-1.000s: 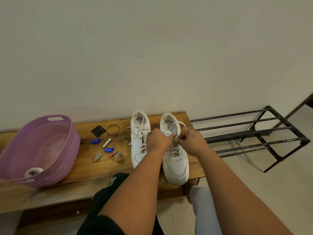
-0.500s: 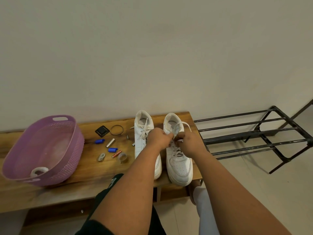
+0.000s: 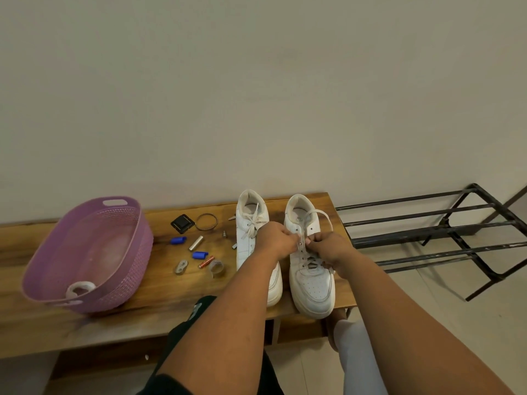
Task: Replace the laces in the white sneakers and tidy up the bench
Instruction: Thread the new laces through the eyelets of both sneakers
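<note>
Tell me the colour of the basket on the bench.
Purple basket, seen in the head view, its only view.

Both forearms reached forward and came together, with the wrists nearly straight. The left hand [image 3: 276, 238] had its fingers curled, and the fingertips pinched a thin lace between them. The right hand [image 3: 328, 246] was also curled, knuckles up, and pinched the same lace just beside the left fingertips.

A lace [image 3: 320, 217] is pinched by the left hand [image 3: 276, 238] and right hand [image 3: 330, 247] over the right sneaker [image 3: 312, 283]; a purple basket [image 3: 85, 255] is seen at nine o'clock.
</note>
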